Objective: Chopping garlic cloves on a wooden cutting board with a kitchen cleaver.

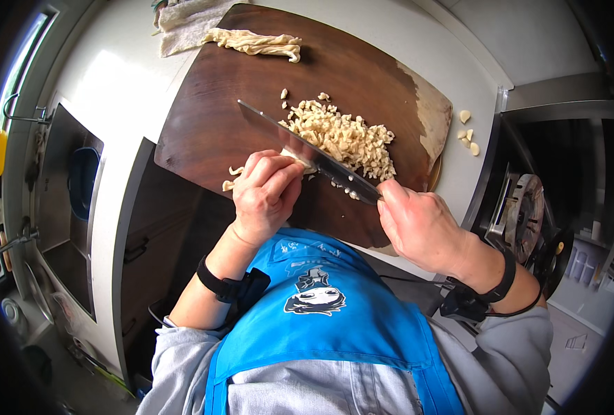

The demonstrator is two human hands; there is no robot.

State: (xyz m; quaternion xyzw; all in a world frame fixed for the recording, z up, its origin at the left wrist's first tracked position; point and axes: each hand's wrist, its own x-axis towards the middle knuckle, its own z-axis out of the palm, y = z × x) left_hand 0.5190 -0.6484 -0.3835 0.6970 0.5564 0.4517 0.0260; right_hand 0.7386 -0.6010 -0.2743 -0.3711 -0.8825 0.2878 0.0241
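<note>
My right hand (422, 226) grips the handle of a wide-bladed kitchen knife (315, 155), whose blade slants up and left across the wooden cutting board (208, 104). My left hand (266, 191) has its fingers curled over a pale, wrinkled food strip (233, 184) close against the blade; most of that strip is hidden under the hand. Just beyond the blade lies a heap of chopped pale food pieces (346, 135). Small bits cling to the near side of the blade. Another uncut, bunched pale strip (255, 44) rests at the board's far edge.
Several peeled garlic cloves (466, 136) lie on the white countertop right of the board. A white towel (187, 23) touches its far left corner. Further left is a sink (65, 207) with a dark blue basin (84, 181). A gas burner (525, 212) stands at the right.
</note>
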